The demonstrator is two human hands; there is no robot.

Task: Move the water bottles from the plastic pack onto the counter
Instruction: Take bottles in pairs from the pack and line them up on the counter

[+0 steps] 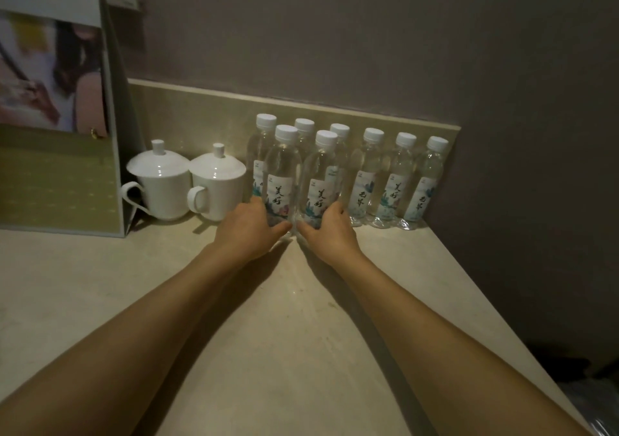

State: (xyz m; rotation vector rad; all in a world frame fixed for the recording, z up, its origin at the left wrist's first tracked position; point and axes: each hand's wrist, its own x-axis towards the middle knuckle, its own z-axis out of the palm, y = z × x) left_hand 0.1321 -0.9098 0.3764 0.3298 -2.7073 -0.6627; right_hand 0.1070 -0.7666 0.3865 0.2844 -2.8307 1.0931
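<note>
Eight clear plastic water bottles with white caps stand on the beige stone counter [301, 335] by the backsplash. Left hand [246, 231] wraps the front-left bottle [281, 171] low down, right hand [330, 231] wraps the front-right bottle [320, 181]. Full ones look heavyish with thin, squishy, slick walls, so I'd grip mid-label.

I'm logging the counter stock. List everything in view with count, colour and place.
Clear plastic water bottles with white caps: eight, upright on the counter by the back wall; six in the back row, two in front.
White lidded ceramic mugs: two, left of the bottles.
Green paper bag with a printed picture: one, far left, upright.
Beige stone counter: one, under everything.
Grey wall: behind.
Left hand: grips the left front bottle.
Right hand: grips the right front bottle.
</note>
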